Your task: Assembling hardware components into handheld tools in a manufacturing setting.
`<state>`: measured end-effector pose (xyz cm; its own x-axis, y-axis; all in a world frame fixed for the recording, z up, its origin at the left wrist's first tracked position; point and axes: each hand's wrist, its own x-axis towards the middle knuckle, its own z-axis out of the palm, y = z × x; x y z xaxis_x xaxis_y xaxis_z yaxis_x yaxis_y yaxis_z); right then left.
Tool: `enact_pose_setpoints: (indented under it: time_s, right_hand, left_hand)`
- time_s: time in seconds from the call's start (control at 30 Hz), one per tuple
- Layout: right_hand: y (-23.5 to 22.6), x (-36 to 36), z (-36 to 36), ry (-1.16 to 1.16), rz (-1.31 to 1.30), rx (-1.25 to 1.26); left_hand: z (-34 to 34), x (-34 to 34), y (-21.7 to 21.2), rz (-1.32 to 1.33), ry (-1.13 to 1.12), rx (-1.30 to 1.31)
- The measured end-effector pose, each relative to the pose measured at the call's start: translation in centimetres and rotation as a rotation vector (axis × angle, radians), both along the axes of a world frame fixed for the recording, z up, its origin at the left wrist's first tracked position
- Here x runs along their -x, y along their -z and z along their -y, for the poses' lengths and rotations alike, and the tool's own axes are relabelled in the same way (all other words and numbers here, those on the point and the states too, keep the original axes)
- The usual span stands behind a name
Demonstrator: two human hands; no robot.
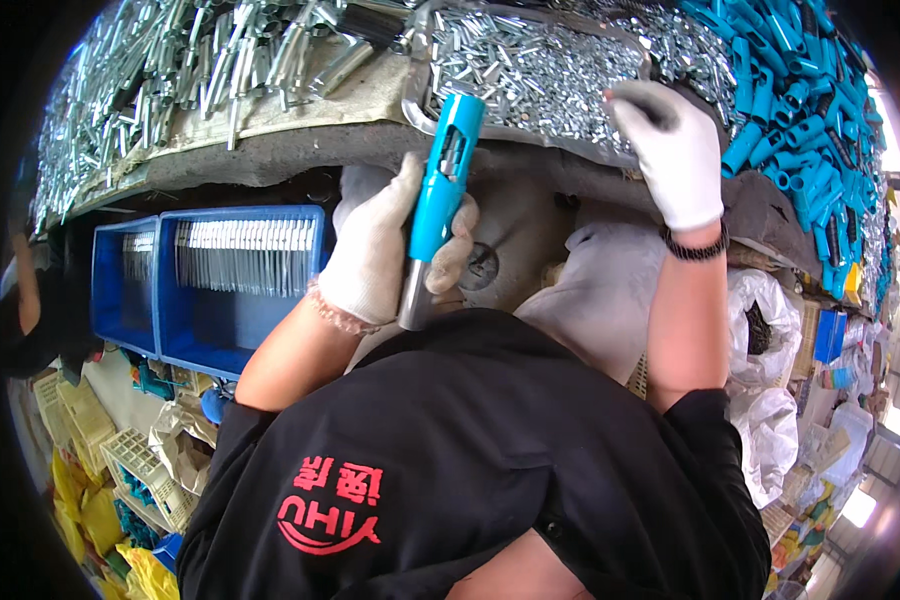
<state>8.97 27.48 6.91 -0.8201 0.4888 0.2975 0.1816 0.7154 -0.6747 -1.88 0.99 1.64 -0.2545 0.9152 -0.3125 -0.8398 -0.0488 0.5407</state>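
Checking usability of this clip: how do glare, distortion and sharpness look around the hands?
Head view: fisheye bends the bench edge and blackens the corners; daylight blows out the right rim; the metal parts in the tray glint but stay legible; left hand with the blue-sleeved tool and right hand are sharp.

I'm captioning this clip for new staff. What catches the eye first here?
The bright blue sleeve on a metal rod, held upright in the gloved left hand at centre. Above it, the gloved right hand reaches into a tray of small silvery parts, with a heap of matching blue sleeves at upper right.
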Motion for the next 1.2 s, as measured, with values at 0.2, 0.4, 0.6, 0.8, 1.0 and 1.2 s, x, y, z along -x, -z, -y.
enact_pose_setpoints:
  time_s: [0.2, 0.4, 0.6, 0.8, 1.0, 1.2]
  right_hand:
    - [1.8, 0.1, 8.5, -0.362, -0.301, 0.37]
    - [3.1, 0.7, 10.3, -0.28, -0.349, 0.315]
    - [3.8, 0.8, 10.5, -0.356, -0.372, 0.542]
    - [2.0, 1.1, 12.2, -0.3, -0.304, 1.274]
    - [2.5, 2.5, 14.5, -0.705, 0.411, 1.072]
    - [2.9, 5.9, 19.0, -0.499, 0.248, -0.028]
  left_hand:
    - [-1.9, -0.4, -1.1, 0.639, 0.024, -0.153]
    - [-1.8, -1.1, 0.9, 0.731, 0.154, -0.465]
    - [-1.1, -0.9, 1.6, 0.586, 0.189, -0.498]
    - [0.5, -0.5, -0.1, 0.236, 0.109, -0.288]
    - [1.4, 1.6, -2.8, -0.094, -0.409, -0.165]
    - [4.3, 4.0, -2.5, -0.157, -0.597, -0.211]
